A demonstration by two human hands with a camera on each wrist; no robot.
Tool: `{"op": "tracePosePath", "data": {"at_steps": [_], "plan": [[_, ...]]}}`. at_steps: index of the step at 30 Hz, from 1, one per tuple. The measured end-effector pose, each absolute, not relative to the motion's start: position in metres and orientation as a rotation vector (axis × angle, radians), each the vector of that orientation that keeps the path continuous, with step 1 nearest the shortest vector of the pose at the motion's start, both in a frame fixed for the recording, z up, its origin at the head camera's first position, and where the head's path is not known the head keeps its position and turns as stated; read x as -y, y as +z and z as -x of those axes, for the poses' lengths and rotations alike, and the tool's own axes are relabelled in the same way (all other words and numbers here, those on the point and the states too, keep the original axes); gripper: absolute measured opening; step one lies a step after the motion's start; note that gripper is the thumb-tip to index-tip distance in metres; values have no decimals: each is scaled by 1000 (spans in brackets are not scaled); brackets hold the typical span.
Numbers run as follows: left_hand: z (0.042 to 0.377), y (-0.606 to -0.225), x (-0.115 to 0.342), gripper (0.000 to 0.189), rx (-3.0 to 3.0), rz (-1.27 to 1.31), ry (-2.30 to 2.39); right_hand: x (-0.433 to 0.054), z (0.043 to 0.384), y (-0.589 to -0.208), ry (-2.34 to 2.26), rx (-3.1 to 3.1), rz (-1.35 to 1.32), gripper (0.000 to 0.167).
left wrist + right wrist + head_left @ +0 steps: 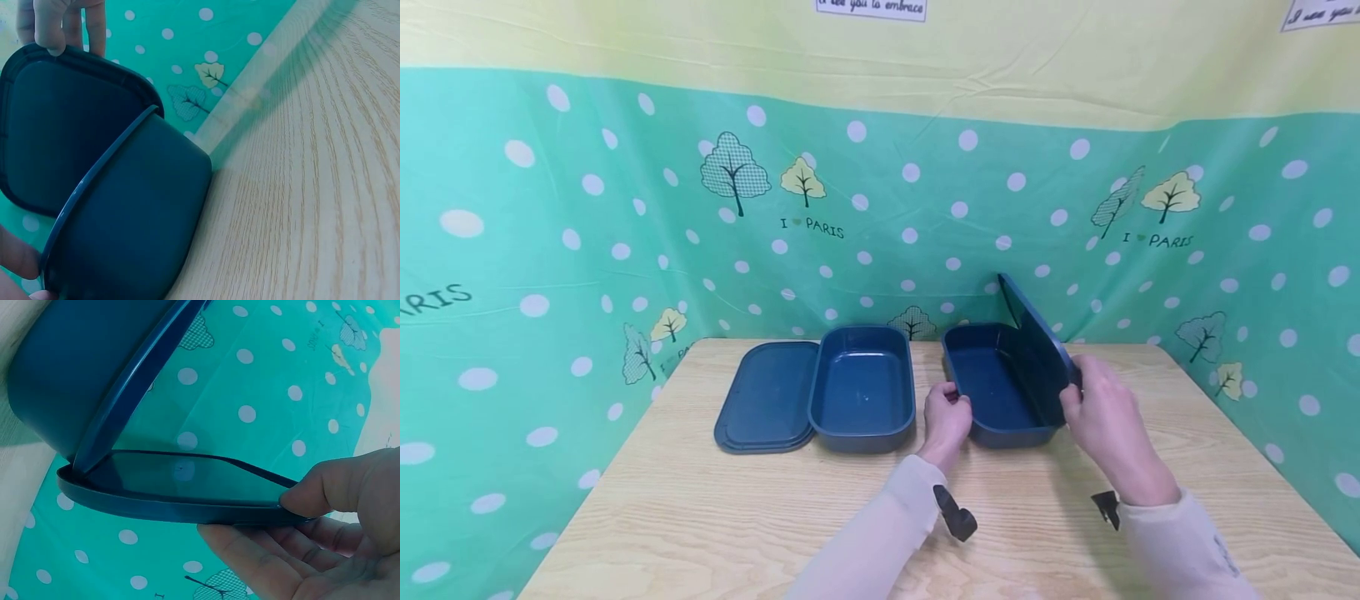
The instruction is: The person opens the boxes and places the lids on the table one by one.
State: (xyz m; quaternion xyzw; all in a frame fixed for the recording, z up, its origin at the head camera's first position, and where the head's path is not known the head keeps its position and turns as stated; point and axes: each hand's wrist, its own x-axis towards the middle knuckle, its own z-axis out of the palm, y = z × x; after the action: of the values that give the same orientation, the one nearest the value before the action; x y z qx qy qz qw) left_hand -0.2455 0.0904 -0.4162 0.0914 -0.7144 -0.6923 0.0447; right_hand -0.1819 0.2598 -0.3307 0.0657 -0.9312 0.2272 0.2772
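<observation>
My left hand (947, 423) pinches the left rim of a dark blue rectangular box (991, 385), which stands on the table at the right. With my right hand (1108, 421) I hold its dark blue lid (1047, 357) by the near outer part, thumb on one face and fingers on the other. The lid is tilted steeply over the box's right side. In the right wrist view the lid (181, 510) meets the box's rim (128, 394) at one end and slants away from it. The left wrist view shows the outer wall of the box (137, 206).
A second dark blue box (861, 392), lidless, stands left of the first. Beside it on the left lies a flat matching lid (769, 396). All rest on a pale wooden table (760, 525), with a green dotted cloth (910, 275) hanging behind and along both sides.
</observation>
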Motion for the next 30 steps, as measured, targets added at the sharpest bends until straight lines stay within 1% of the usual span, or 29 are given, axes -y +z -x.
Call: {"op": "tracePosePath", "data": {"at_steps": [10,17,30], "plan": [[246,-418,-91,29,2196,-270,-2094,-265,184,-330,646,2505,-129,27],[246,-418,-91,28,2188,-272,-2094,-267,184,-328,691,2542,-90,30],[247,-418,-92,27,2176,-279,-2100,-274,186,-326,732,2543,-42,29]]}}
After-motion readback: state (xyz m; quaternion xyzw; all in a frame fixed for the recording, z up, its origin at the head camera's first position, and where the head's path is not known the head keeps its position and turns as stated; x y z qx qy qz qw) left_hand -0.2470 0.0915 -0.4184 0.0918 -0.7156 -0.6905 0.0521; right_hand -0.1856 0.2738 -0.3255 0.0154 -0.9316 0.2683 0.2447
